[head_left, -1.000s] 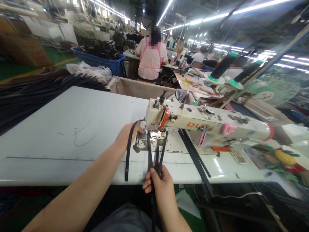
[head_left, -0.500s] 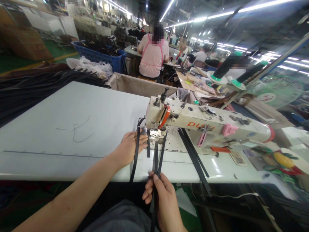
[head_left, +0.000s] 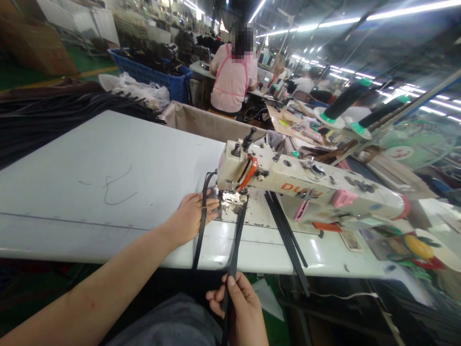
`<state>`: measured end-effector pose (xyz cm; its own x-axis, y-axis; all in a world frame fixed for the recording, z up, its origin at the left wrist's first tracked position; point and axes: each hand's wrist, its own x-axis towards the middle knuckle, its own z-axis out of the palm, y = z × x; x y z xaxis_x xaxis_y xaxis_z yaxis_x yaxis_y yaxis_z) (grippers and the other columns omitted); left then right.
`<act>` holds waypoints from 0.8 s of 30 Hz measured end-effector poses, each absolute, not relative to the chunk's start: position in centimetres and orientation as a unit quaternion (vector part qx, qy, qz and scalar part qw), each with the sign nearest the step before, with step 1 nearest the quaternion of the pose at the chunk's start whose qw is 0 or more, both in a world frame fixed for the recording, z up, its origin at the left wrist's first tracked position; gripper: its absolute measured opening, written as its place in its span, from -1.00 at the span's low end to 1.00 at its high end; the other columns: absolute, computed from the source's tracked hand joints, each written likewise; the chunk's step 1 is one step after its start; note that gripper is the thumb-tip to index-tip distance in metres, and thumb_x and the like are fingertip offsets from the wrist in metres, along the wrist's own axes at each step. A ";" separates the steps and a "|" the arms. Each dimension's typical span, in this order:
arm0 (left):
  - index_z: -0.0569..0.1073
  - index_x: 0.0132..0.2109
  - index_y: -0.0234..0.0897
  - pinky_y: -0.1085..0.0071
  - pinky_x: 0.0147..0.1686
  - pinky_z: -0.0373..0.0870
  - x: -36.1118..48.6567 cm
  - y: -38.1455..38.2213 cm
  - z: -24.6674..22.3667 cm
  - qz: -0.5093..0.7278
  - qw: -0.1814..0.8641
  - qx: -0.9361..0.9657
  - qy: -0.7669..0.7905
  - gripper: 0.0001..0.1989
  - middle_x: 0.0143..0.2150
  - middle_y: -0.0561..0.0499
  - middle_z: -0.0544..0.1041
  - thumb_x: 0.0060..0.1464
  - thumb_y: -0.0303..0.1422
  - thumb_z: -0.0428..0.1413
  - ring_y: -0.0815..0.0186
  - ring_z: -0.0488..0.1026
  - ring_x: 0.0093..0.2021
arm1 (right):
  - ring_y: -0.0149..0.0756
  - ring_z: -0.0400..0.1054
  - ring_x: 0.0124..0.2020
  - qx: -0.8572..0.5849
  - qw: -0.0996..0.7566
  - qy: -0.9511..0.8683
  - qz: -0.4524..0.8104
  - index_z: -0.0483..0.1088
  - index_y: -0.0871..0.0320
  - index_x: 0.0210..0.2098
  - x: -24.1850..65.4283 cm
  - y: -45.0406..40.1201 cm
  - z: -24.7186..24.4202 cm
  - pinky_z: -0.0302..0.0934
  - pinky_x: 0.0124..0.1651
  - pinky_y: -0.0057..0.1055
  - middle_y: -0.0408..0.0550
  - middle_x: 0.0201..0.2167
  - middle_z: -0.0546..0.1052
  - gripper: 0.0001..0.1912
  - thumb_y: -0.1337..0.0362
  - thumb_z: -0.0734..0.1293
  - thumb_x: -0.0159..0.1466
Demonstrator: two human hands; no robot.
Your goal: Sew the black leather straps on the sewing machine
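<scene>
My left hand [head_left: 194,217] lies on the sewing machine's white table, fingers stretched toward the presser foot [head_left: 232,197]. A narrow black strap [head_left: 202,226] loops from behind the machine head over the back of this hand and hangs past the table edge. Below the edge, my right hand [head_left: 239,298] pinches a black strip [head_left: 236,245] between thumb and fingers. From there the strip runs up to the right side of the presser foot, its lower end hanging down. Whether it is one layer or several, I cannot tell. The sewing machine [head_left: 288,178] stands right of my left hand.
Several loose black strips [head_left: 286,235] lie under the machine arm and overhang the front edge. Pink-handled snips [head_left: 301,210] rest against the machine. A long bundle of black strips [head_left: 65,113] lies at the left. Ahead sit a blue basket [head_left: 151,79] and a co-worker [head_left: 230,81].
My right hand has drawn slightly down and left with the strip. The separate strips ahead of it now appear together, and the short end beside my left fingers no longer shows. My left hand stays.
</scene>
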<state>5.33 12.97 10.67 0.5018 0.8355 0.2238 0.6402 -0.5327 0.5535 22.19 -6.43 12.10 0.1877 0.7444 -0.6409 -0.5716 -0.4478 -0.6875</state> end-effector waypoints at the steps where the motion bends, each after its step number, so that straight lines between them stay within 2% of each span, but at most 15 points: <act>1: 0.57 0.22 -0.11 0.02 0.41 0.13 5.3 13.0 10.6 0.238 0.202 0.844 0.437 -0.59 0.30 -0.06 0.55 0.42 -0.19 -0.04 0.06 0.24 0.48 | -0.17 0.62 -0.40 -0.571 0.520 -0.079 0.631 0.48 0.14 -0.26 22.3 -6.4 12.1 0.40 -0.37 -0.46 -0.16 -0.60 0.53 -0.45 -0.11 0.66 0.04; 4: 0.51 0.28 -0.10 0.02 0.41 0.11 5.3 13.1 10.3 0.227 0.194 0.852 0.430 -0.57 0.35 -0.04 0.51 0.44 -0.18 -0.06 0.06 0.19 0.50 | -0.14 0.62 -0.41 -0.576 0.521 -0.090 0.624 0.47 0.12 -0.16 22.6 -6.3 12.0 0.42 -0.36 -0.43 -0.17 -0.62 0.53 -0.41 -0.10 0.67 0.02; 8: 0.47 0.31 -0.10 0.01 0.43 0.05 5.3 13.2 10.2 0.215 0.183 0.858 0.430 -0.56 0.40 -0.04 0.45 0.45 -0.15 -0.08 0.05 0.13 0.52 | -0.20 0.62 -0.35 -0.584 0.537 -0.102 0.601 0.45 0.13 -0.29 22.7 -6.4 11.7 0.43 -0.32 -0.41 -0.05 -0.36 0.65 -0.58 0.10 0.66 0.03; 10: 0.46 0.32 -0.10 0.00 0.43 0.05 5.3 13.2 10.2 0.212 0.182 0.858 0.431 -0.55 0.41 -0.05 0.44 0.45 -0.14 -0.07 0.04 0.13 0.53 | -0.29 0.57 -0.41 -0.580 0.547 -0.130 0.590 0.46 0.14 -0.32 22.7 -6.4 11.4 0.34 -0.40 -0.49 -0.06 -0.33 0.65 -0.68 0.22 0.61 0.05; 12: 0.45 0.33 -0.09 -0.01 0.44 0.05 5.4 13.1 10.3 0.208 0.181 0.859 0.432 -0.55 0.42 -0.06 0.43 0.44 -0.14 -0.06 0.04 0.12 0.53 | -0.38 0.48 -0.51 -0.572 0.552 -0.150 0.587 0.47 0.12 -0.25 22.8 -6.5 11.2 0.21 -0.50 -0.54 -0.12 -0.39 0.62 -0.71 0.27 0.56 0.08; 15: 0.45 0.33 -0.09 -0.06 0.45 0.05 5.5 13.1 10.4 0.203 0.180 0.859 0.433 -0.56 0.43 -0.06 0.42 0.43 -0.15 -0.03 0.02 0.12 0.53 | -0.42 0.38 -0.60 -0.572 0.549 -0.152 0.589 0.46 0.12 -0.10 22.8 -6.5 11.1 0.10 -0.57 -0.56 -0.16 -0.48 0.57 -0.63 0.12 0.54 0.18; 18: 0.46 0.30 -0.13 -0.08 0.44 0.11 5.4 13.6 10.0 0.212 0.180 0.859 0.430 -0.58 0.40 -0.08 0.44 0.40 -0.22 0.00 0.02 0.19 0.50 | -0.40 0.41 -0.61 -0.584 0.538 -0.152 0.588 0.46 0.13 -0.12 22.7 -6.6 11.1 0.12 -0.60 -0.58 -0.16 -0.50 0.55 -0.52 -0.09 0.55 0.20; 21: 0.51 0.22 -0.23 0.02 0.43 0.24 5.2 15.1 9.2 0.245 0.184 0.853 0.423 -0.61 0.35 -0.14 0.50 0.30 -0.38 0.04 0.06 0.32 0.42 | -0.39 0.43 -0.63 -0.585 0.528 -0.158 0.596 0.45 0.13 -0.18 22.7 -6.9 11.3 0.15 -0.64 -0.59 -0.19 -0.53 0.53 -0.48 -0.12 0.59 0.15; 24: 0.54 0.15 -0.27 0.04 0.46 0.23 4.9 17.8 8.6 0.255 0.191 0.838 0.443 -0.61 0.26 -0.17 0.57 0.21 -0.45 0.06 0.05 0.41 0.36 | -0.42 0.40 -0.69 -0.570 0.512 -0.174 0.618 0.46 0.14 -0.09 22.8 -7.4 11.4 0.13 -0.68 -0.61 -0.22 -0.57 0.51 -0.42 -0.15 0.58 0.15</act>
